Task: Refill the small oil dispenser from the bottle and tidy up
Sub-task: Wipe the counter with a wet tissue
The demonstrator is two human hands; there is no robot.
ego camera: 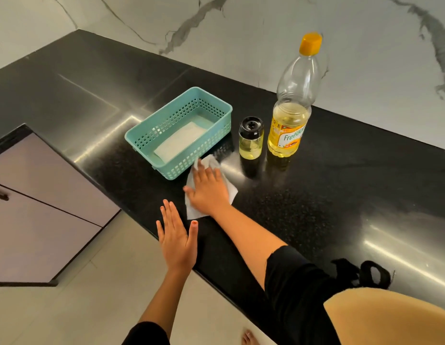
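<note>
The right hand point(208, 188) presses flat, fingers spread, on a thin white paper tissue point(227, 192) on the glossy black stone counter point(316, 207); the left hand point(175, 235) hovers open at the counter edge. Just beyond the right hand's fingertips stand the small black-capped glass oil dispenser point(250, 139) and tall yellow-capped plastic oil bottle point(292, 103) (both likely slick, best gripped mid-body).

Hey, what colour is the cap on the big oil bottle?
Yellow-orange; the cap tops the oil bottle, clearest in the head view.
</note>
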